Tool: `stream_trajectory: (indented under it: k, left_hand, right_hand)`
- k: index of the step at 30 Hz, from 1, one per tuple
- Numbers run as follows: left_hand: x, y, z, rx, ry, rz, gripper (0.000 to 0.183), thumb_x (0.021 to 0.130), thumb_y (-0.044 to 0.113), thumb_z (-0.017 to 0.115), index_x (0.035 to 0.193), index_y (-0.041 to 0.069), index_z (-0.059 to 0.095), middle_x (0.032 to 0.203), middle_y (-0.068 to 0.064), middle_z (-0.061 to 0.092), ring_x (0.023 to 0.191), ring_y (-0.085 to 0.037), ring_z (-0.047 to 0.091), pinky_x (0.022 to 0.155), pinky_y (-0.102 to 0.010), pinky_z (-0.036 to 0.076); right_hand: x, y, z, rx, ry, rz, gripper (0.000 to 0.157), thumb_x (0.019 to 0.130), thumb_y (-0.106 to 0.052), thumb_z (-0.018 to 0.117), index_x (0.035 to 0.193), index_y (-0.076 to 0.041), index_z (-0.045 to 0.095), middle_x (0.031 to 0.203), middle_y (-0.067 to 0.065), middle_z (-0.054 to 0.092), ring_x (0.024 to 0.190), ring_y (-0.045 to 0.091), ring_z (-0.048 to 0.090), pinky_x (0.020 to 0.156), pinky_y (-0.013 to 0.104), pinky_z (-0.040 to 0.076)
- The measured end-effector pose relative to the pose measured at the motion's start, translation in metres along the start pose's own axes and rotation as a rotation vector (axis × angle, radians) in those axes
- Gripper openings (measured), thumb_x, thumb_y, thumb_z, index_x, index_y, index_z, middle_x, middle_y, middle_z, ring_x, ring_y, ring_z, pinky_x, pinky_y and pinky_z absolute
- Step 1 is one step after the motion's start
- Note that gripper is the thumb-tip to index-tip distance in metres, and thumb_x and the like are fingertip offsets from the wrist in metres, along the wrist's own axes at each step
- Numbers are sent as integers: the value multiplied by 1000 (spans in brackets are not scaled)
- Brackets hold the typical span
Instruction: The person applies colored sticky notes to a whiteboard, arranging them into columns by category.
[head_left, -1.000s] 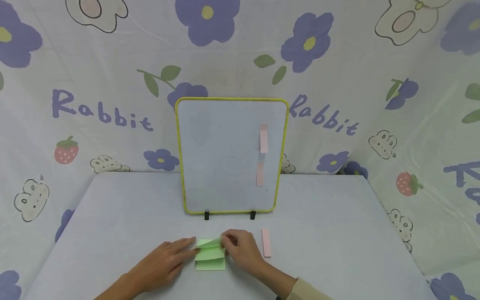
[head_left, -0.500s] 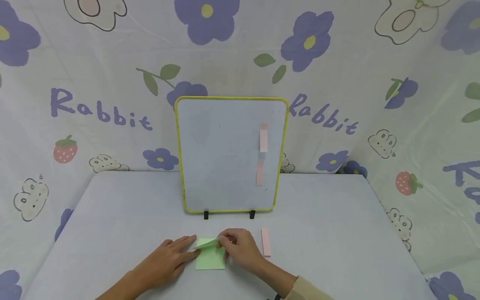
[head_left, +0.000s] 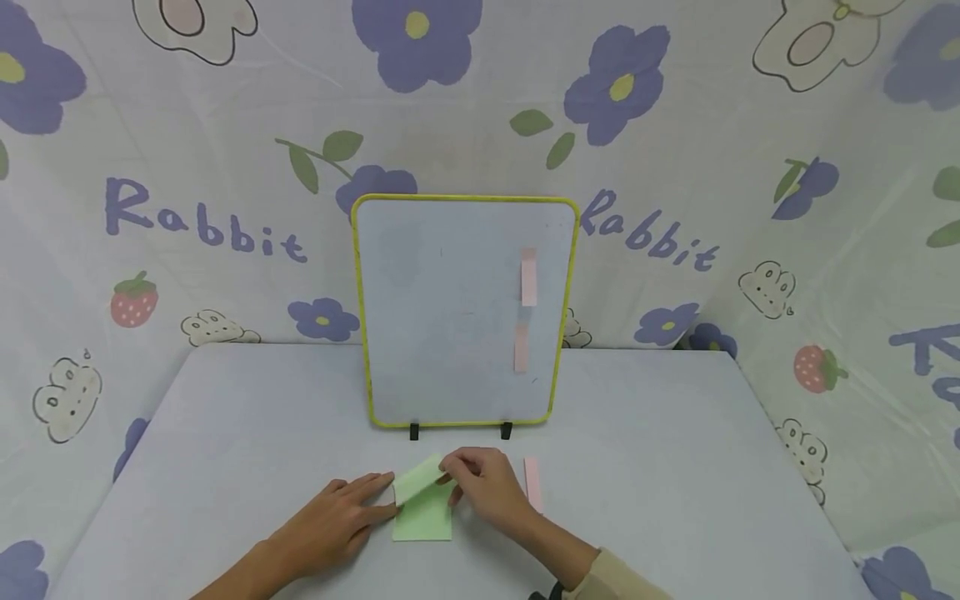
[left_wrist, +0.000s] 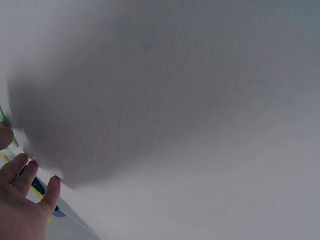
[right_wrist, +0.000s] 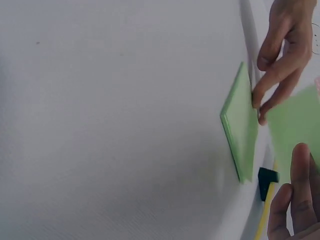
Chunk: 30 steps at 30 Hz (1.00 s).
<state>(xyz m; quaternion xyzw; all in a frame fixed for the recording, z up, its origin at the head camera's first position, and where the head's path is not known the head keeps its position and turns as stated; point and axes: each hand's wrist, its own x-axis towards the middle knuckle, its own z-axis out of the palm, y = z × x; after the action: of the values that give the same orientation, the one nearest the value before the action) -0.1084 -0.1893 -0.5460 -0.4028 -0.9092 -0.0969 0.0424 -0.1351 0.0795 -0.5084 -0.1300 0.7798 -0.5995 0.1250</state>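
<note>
A pad of light green sticky notes point(head_left: 423, 518) lies on the table in front of the whiteboard. My right hand point(head_left: 487, 492) pinches the top note point(head_left: 417, 478) near its right edge and holds it up off the pad. In the right wrist view that note point(right_wrist: 294, 120) looks lifted well away from the pad point(right_wrist: 240, 127). My left hand point(head_left: 335, 521) rests on the table with its fingers extended, fingertips at the pad's left edge. The left wrist view catches only part of this hand point(left_wrist: 25, 200) and a sliver of green.
A yellow-edged whiteboard point(head_left: 450, 333) stands behind on black feet point(head_left: 414, 432). Two pink strips point(head_left: 528, 279) stick to its right side. Another pink strip point(head_left: 532, 483) lies on the table, partly behind my right hand. A patterned cloth point(head_left: 225, 167) hangs behind the table point(head_left: 675, 467).
The right hand has drawn the top green note upward and clear of the pad's lower part, rising slightly. The left hand has stayed at the pad's left edge.
</note>
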Motion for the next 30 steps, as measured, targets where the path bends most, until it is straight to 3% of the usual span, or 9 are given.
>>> stream_trajectory:
  k: [6,14,23,30]
  left_hand:
    - [0,2,-3,7,19,8,38,93,12,63,129,23,70,142,-14,55,126,-30,56,85,-46,50]
    - [2,2,-5,-20,-44,6,35,96,15,61,130,21,68,146,-8,53,128,-29,55,86,-46,50]
    - [4,3,-6,-4,-44,50,37,95,13,61,131,16,67,142,-7,57,127,-30,56,86,-45,49]
    - [6,1,-2,17,25,90,34,91,11,66,124,14,71,136,-8,62,124,-31,59,84,-44,50]
  right_hand:
    - [3,-10,-12,-10,30,-49,21,100,-12,58,103,4,72,91,16,74,65,34,70,59,24,49]
    - [0,-38,-28,-14,76,-109,15,93,5,60,103,12,68,88,24,71,71,38,70,63,22,51]
    - [17,-26,-38,-147,150,-175,14,90,3,66,103,2,71,87,13,72,74,24,70,66,23,53]
    - [18,-68,-50,-148,215,-288,14,89,11,63,102,12,69,88,23,70,79,37,70,73,37,58]
